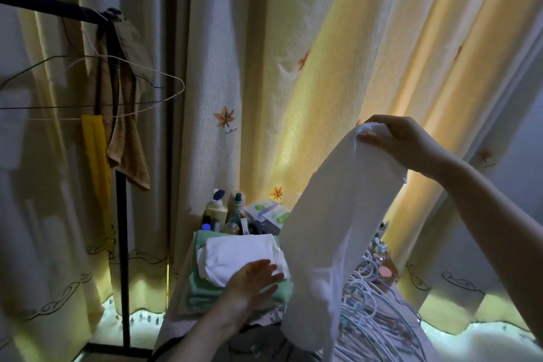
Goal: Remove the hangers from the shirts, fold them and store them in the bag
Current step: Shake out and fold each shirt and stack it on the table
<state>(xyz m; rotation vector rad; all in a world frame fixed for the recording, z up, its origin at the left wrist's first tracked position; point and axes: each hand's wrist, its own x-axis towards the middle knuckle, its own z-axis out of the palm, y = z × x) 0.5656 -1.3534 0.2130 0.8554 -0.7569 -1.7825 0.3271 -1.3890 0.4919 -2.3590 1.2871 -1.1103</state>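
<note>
Aloft, right hand pinches the hanging white shirt; left hand rests flat on folded shirts.

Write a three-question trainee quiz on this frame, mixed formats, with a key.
1. Multiple choice: what is the right hand holding up?
A) a white shirt
B) a brown towel
C) a hanger

2. True or false: the left hand lies with straight fingers on the folded stack of white and green clothes.

3. Fill in: seen from the camera, the bottles stand ____ the folded stack.

Key: 1 A; 2 true; 3 behind.
</note>
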